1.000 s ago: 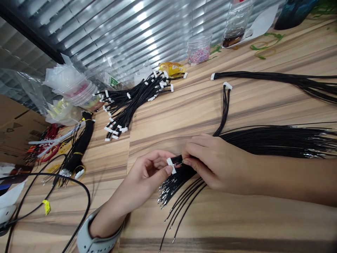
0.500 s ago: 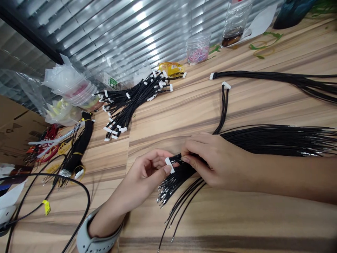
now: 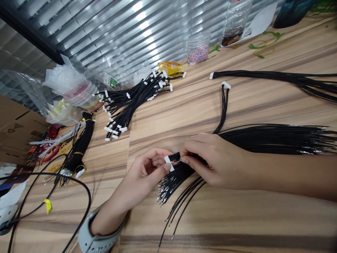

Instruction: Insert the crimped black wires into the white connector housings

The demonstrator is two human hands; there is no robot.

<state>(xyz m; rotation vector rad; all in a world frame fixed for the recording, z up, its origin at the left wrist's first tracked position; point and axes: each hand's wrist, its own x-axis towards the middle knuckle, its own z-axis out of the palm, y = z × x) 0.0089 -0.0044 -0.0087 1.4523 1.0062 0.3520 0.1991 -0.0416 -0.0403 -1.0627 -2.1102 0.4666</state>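
Observation:
A white plastic connector housing (image 3: pixel 169 163) is pinched between the thumb and fingers of my left hand (image 3: pixel 150 168). Black wires run from it toward my right hand (image 3: pixel 213 160), whose thumb and forefinger close on a thin black wire (image 3: pixel 179 160) with a metal tip at the housing. How deep that tip sits I cannot tell. Beneath both hands lies a bundle of loose black wires (image 3: pixel 265 138) with crimped metal ends. A few strays fan out toward me. Behind my right hand, wires with a white connector (image 3: pixel 225 85) at their end curve up.
Harnesses with white connectors are heaped at the back (image 3: pixel 137 100). Another harness (image 3: pixel 263 75) lies at the back right. Plastic tubs (image 3: pixel 73 88), a jar (image 3: pixel 198 49) and a bottle (image 3: pixel 235 24) stand along the blinds. A thick black cable (image 3: pixel 88 193) loops at left.
The metal tip of the wire in my right fingers now shows at the connector housing. My left hand keeps its hold, with the housing very slightly shifted.

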